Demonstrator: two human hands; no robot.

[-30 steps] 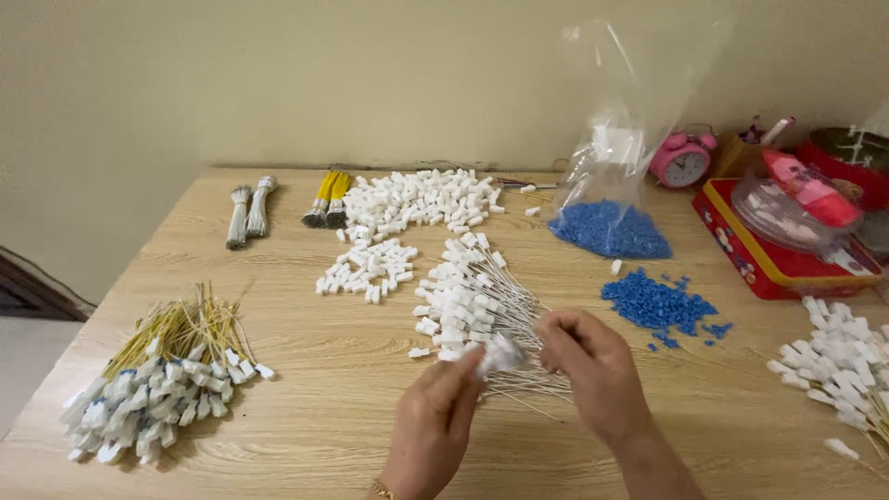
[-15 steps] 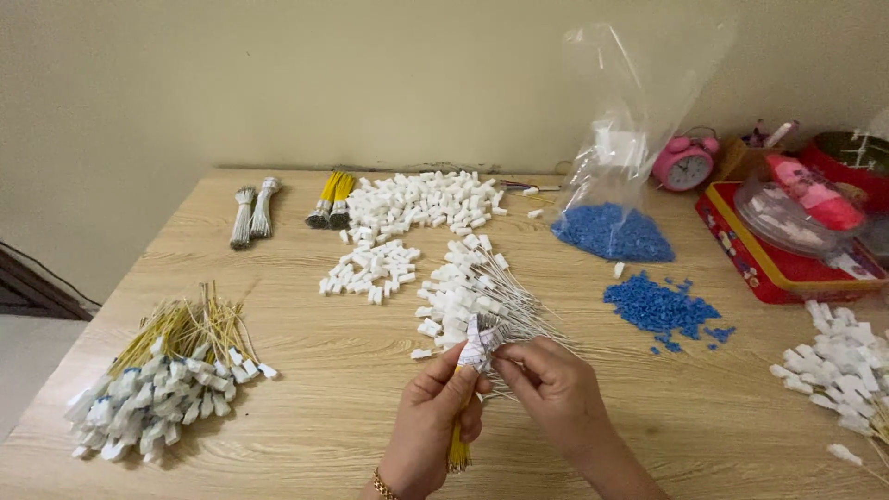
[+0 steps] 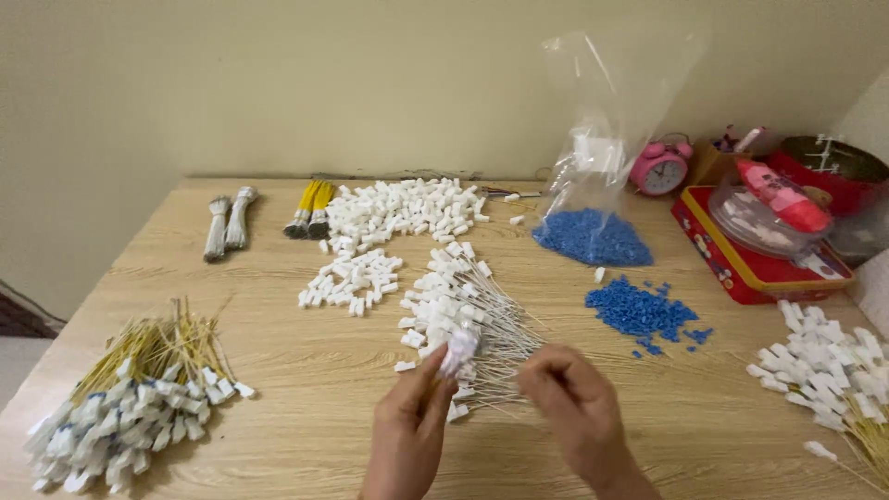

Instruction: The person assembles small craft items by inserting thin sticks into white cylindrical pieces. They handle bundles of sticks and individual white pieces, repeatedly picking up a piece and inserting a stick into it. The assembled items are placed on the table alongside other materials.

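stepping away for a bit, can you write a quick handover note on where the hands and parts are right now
Left hand: pinches a small white plastic cap at its fingertips.
Right hand: fingers curled beside the white wire pile, whether it holds anything cannot be told.
Parts: loose white caps at the table's back, blue pellets loose to the right and more in the clear bag.
Done: a heap of capped yellow wires lies at left.
Left: the white wire pile and bundled wires at the back.

table (image 3: 278, 370): matt pale wood, visible grain | bag (image 3: 611, 120): clear glossy plastic | blue beads (image 3: 639, 310): plastic | white caps (image 3: 398, 208): matt plastic | tin (image 3: 741, 268): glossy red metal
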